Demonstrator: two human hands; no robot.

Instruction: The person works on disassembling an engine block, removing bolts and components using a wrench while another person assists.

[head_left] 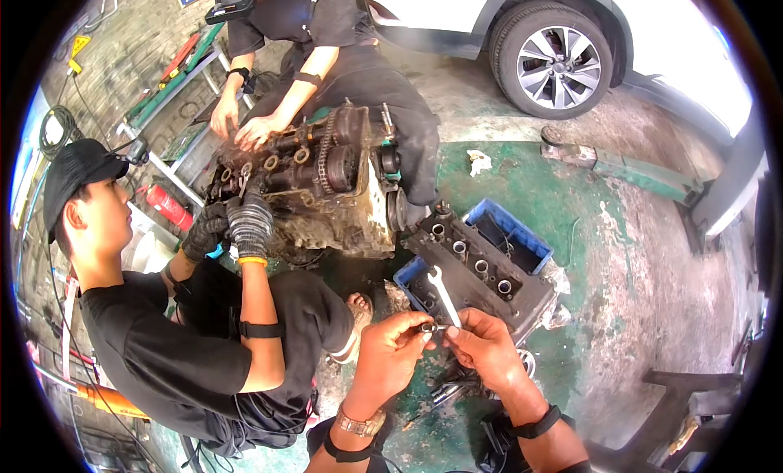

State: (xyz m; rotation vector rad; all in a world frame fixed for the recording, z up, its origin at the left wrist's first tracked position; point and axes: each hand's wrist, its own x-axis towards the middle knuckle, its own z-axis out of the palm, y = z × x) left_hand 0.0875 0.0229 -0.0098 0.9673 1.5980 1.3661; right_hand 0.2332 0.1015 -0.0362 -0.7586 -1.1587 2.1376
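Observation:
My left hand (387, 355) is closed, pinching a small round metal piece (427, 328) between thumb and fingertips. Close beside it, my right hand (488, 351) grips a silver wrench (444, 293), whose open jaw points up and away from me. Its fingertips also meet a short thin end of the small piece; whether this is one part or two I cannot tell. Both hands are raised above the floor, just in front of a dark engine valve cover (481, 269) with several round holes.
A worker in gloves (249, 224) crouches at left by a greasy engine block (326, 187); another bends over its far side. Blue bins (534, 257) sit by the valve cover. A lift arm (636, 174) and white car (424, 16) stand beyond. Tools (447, 391) lie below my hands.

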